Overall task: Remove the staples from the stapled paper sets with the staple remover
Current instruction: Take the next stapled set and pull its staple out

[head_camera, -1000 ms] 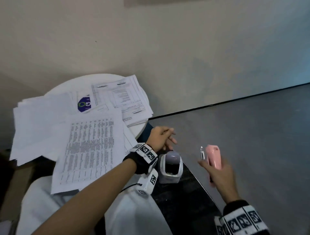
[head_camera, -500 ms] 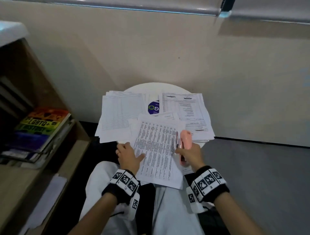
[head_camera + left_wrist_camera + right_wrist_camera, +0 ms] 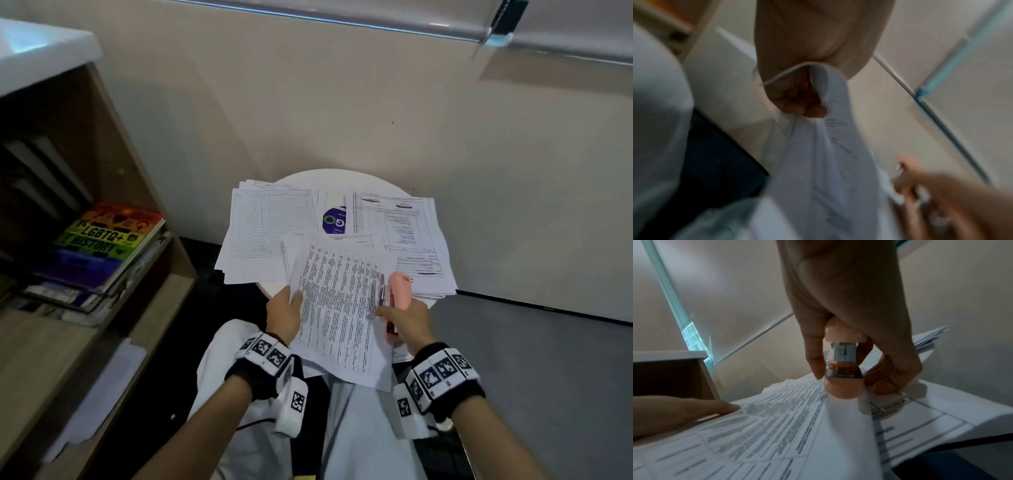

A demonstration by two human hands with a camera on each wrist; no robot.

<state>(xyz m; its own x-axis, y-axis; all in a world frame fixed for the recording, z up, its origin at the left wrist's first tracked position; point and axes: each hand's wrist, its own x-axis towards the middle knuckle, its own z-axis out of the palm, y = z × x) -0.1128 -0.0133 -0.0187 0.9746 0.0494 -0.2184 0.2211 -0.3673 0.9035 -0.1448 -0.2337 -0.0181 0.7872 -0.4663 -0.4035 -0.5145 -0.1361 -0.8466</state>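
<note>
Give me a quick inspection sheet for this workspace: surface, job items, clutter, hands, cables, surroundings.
Surface: small round white table, mostly covered by paper.
Job's things: printed paper set held over the lap; pink staple remover at its right edge.
Clutter: two paper stacks on the table; purple-logo sheet between them.
Grippers: left hand grips the set's left edge; right hand holds the remover.
Cables: thin dark cable near the left wristband.
Surroundings: wooden shelf with books on the left; beige wall; grey floor.
</note>
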